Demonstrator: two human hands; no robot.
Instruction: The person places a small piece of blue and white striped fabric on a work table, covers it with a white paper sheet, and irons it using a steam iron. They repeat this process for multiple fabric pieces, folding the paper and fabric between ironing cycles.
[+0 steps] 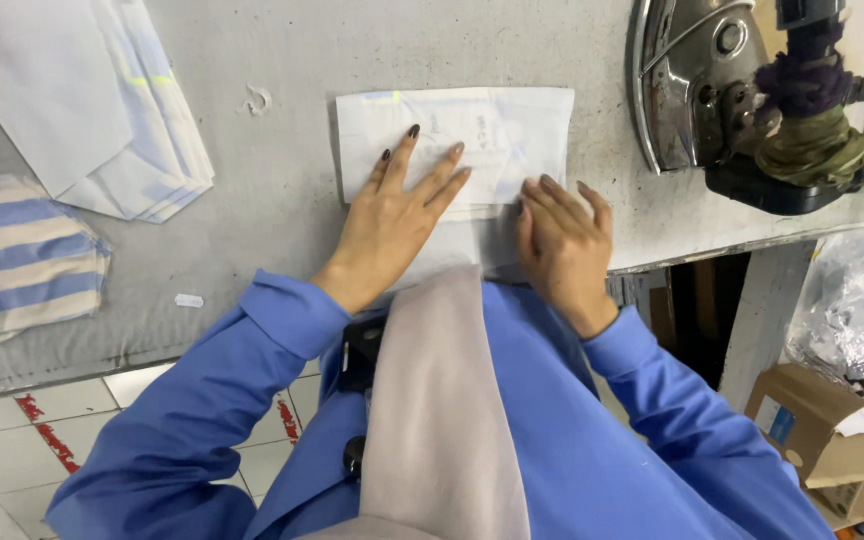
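A small white fabric piece (492, 130) lies flat on the grey padded ironing table (272, 200), its near part folded over. My left hand (392, 215) rests flat on the piece, fingers spread, dark nails showing. My right hand (562, 240) presses down on the folded near-right edge with its fingers curled. Neither hand holds anything up. Both sleeves are blue, and a beige cloth hangs down my front, hiding the table's near edge.
A metal iron (712, 90) with a wrapped handle rests on its side at the far right. A stack of white cut pieces (122, 120) and a blue-and-cream striped fabric (12, 255) lie at the left. Cardboard boxes (832, 440) and a plastic bag sit on the floor at right.
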